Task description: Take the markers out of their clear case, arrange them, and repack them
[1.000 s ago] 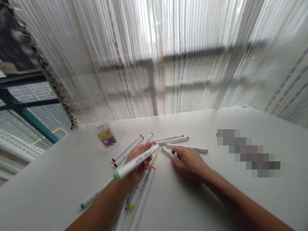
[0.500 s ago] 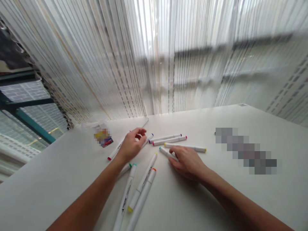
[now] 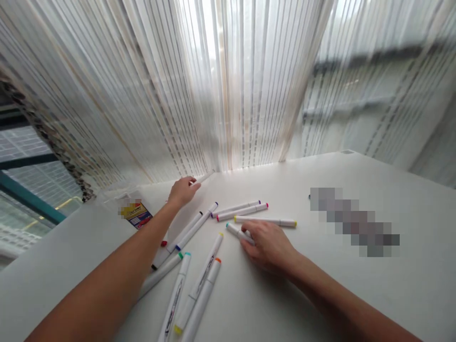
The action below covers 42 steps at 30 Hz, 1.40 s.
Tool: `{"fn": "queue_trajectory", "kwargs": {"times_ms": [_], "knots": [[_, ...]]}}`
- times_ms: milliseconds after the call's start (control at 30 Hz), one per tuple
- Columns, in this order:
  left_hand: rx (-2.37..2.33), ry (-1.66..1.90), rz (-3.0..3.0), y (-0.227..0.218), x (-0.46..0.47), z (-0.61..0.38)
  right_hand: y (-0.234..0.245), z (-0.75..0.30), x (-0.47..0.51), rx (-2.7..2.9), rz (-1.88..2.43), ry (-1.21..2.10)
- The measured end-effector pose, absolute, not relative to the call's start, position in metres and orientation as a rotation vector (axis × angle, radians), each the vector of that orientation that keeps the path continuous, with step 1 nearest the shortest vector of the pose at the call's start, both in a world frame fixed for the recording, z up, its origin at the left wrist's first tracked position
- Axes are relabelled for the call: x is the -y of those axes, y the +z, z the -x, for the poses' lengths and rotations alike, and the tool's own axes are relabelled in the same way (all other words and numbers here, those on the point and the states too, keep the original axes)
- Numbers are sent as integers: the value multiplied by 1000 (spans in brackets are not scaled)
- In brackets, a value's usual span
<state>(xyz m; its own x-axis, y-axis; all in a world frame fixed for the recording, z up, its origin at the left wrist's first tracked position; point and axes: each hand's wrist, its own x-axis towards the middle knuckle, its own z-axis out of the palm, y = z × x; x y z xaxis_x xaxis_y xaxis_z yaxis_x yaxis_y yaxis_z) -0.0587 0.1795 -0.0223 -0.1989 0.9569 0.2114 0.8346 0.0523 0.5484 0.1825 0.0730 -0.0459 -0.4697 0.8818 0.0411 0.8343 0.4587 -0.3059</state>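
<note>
Left fingers (image 3: 188, 180), far forward, apparently pinch a marker (image 3: 204, 178); right fingers (image 3: 248, 225), curled, grip a teal-tipped marker (image 3: 236, 231).

Table (image 3: 356, 175): white, filled most of the lower frame.
White markers (image 3: 197, 226): lay scattered, bright-tipped, from frame centre to bottom edge.
Printed packet (image 3: 142, 218): lay left of centre, partly pixelated.
Pixelated strip (image 3: 356, 221): slanted at right.

Table (image 3: 278, 185) before you, curtain (image 3: 199, 85) behind. Table's middle: scattered markers (image 3: 197, 226), your right hand (image 3: 268, 243) over one. Near table's back edge: marker (image 3: 205, 177) in your left hand (image 3: 184, 190). Table's back left: packet (image 3: 139, 217). Table's right: blurred item (image 3: 356, 221).
</note>
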Motion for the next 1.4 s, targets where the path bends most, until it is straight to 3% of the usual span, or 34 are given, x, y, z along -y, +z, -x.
{"fn": "queue_trajectory", "kwargs": {"times_ms": [233,533,933,1400], "knots": [[-1380,942,-1586,-3,-86,21,-40,-183,-74,2461,1526,379],[-963,1329,-905,-22,-54,23,-40,-184,-75,2416,1555,394],[-968,1114,-812,-35,-47,-6,-41,-184,-75,2434,1541,358],[-1009,1129,-741,-33,-41,-9,-42,-184,-75,2437,1532,364]]}}
